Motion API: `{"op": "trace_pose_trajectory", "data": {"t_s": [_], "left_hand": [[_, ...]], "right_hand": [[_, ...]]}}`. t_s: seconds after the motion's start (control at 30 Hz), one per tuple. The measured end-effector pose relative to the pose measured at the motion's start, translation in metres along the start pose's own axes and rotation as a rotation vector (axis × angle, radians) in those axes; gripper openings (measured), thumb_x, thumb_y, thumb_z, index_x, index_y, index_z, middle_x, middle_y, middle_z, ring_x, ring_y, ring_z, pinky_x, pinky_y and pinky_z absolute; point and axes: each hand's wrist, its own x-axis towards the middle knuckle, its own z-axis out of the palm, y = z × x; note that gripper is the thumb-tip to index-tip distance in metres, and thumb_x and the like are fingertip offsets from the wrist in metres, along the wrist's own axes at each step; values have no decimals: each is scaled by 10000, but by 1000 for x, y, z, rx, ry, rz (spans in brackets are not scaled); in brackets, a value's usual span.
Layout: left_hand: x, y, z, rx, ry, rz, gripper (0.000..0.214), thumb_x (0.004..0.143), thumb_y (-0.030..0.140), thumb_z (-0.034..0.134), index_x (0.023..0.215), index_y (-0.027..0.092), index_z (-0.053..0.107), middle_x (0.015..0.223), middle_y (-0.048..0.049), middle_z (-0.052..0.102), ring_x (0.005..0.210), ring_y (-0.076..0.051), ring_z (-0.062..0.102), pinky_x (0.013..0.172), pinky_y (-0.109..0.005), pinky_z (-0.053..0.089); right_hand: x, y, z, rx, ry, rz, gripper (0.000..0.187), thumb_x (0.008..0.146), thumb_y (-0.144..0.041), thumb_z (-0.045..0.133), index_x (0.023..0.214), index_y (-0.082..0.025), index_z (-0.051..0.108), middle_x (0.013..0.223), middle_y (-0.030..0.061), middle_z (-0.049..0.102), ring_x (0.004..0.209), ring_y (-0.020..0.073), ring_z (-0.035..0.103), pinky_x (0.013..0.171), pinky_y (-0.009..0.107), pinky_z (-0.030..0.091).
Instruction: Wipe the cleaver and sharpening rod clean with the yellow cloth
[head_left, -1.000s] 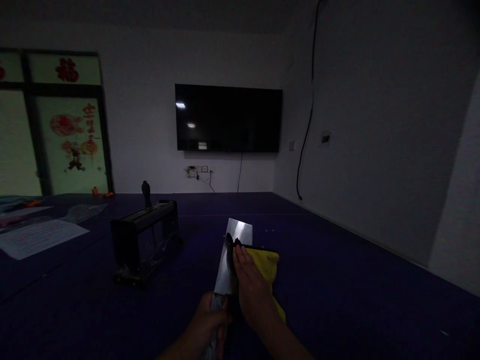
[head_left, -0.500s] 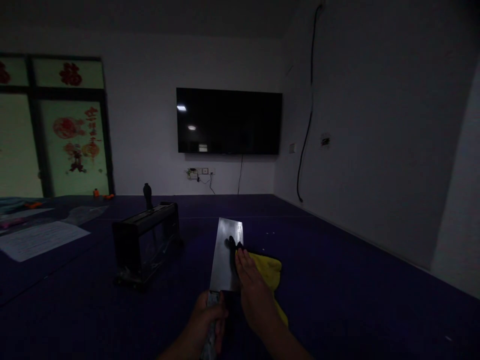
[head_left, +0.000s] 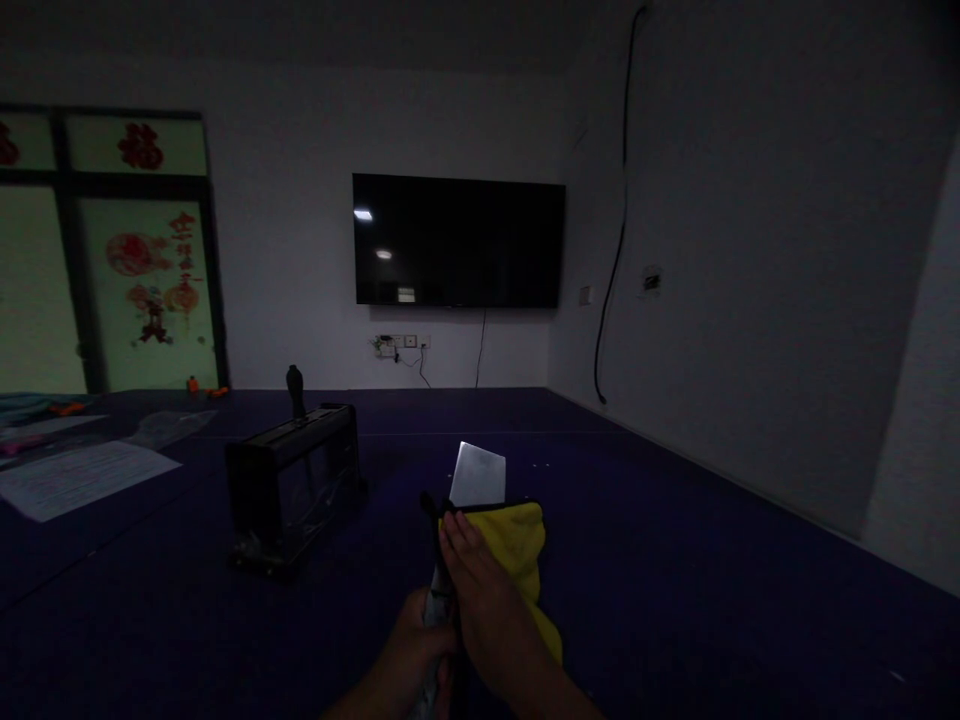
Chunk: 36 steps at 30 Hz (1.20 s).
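Observation:
A broad steel cleaver [head_left: 478, 474] points away from me, blade up over the dark purple floor. My left hand [head_left: 416, 643] is wrapped round its handle at the bottom of the view. My right hand [head_left: 480, 600] presses a yellow cloth [head_left: 517, 545] with a dark edge against the blade, fingers together over the cloth. The cloth covers the blade's lower half; only the tip shows above it.
A black knife block [head_left: 292, 480] with one dark handle sticking up stands to the left. Paper sheets [head_left: 75, 475] lie at far left. A wall-mounted television [head_left: 457, 240] and a window with red decorations [head_left: 142, 270] face me. A white wall [head_left: 750, 300] runs along the right.
The cloth and my right hand slid left across the blade and now cover more of it. The cleaver tilted slightly, showing only its tip.

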Motion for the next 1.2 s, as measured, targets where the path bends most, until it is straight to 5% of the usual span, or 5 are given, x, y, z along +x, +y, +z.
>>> {"op": "trace_pose_trajectory", "data": {"t_s": [0.63,1.2], "left_hand": [[-9,29,7,-115,8,53,152,561,266,565,599,195,437,312,89,399,206,-66,336,253,-146,221],[4,14,7,83,82,-1,446,531,433,645,838,143,501,358,38,512,216,-114,408,250,-198,313]], "right_hand": [[-5,14,10,-22,30,156,870,660,99,260,1431,-193,-18,1485,54,227,1360,174,150,1081,411,318],[-3,-6,-3,65,-126,-65,710,735,36,311,1415,-136,199,1468,68,249,1362,180,142,1078,410,300]]}}
